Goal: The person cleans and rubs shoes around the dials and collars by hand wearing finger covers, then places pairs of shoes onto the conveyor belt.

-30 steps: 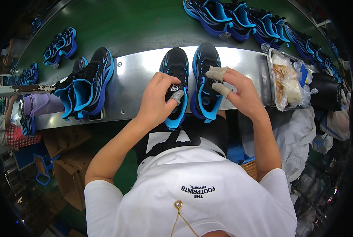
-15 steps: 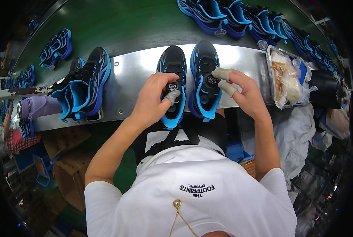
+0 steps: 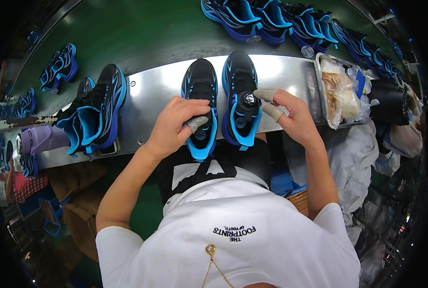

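Two black-and-blue sneakers stand side by side before me, toes pointing away. On the left sneaker, my left hand has its fingers and thumb closed around the tongue. They hide the spot where a round dial sits, and the thumb wears a grey finger cover. The right sneaker carries a black dial on its tongue, in plain sight. My right hand is beside that dial, thumb and forefinger apart in beige finger covers. The forefinger's tip is at the dial's edge; whether it touches, I cannot tell.
Another sneaker pair stands left on the metal ledge, near a purple bottle. A metal tray with plastic-wrapped items lies right, beside a black container. Several sneakers line the green surface beyond.
My left fingers now cover the left sneaker's dial, which showed before. My right fingers have drawn back slightly from the right sneaker, baring its dial. The whole view has shifted a little.
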Tool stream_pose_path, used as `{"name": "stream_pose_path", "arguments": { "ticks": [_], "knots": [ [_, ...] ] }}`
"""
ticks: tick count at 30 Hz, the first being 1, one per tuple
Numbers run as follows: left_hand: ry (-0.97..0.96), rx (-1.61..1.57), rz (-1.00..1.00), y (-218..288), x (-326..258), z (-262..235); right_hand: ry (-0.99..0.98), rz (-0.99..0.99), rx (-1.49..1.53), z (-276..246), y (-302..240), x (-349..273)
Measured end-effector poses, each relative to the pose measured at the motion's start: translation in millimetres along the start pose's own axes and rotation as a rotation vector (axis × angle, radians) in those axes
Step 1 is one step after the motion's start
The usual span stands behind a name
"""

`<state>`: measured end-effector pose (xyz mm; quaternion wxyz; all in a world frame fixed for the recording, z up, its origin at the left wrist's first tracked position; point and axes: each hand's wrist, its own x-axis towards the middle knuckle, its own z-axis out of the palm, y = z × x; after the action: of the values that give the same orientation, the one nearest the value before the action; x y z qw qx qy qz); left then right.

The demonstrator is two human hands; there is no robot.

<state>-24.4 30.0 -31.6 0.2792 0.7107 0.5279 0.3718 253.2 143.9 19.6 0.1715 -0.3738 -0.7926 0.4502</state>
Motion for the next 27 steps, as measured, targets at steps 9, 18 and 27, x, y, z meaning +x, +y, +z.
{"name": "stream_pose_path", "arguments": {
  "ticks": [9,18,27],
  "knots": [
    [0.024,0.199,0.030,20.5,-11.6,-4.1,0.043,-0.158,-0.286,15.9,-2.5,-6.2],
    [-0.054,0.230,0.001,25.8,-60.0,44.5,-0.016,0.175,0.029,75.5,36.8,-6.9],
    [0.378,0.499,0.075,-42.0,35.2,-51.7,0.049,-0.142,-0.060,55.9,-23.2,167.8]
  ]
}}
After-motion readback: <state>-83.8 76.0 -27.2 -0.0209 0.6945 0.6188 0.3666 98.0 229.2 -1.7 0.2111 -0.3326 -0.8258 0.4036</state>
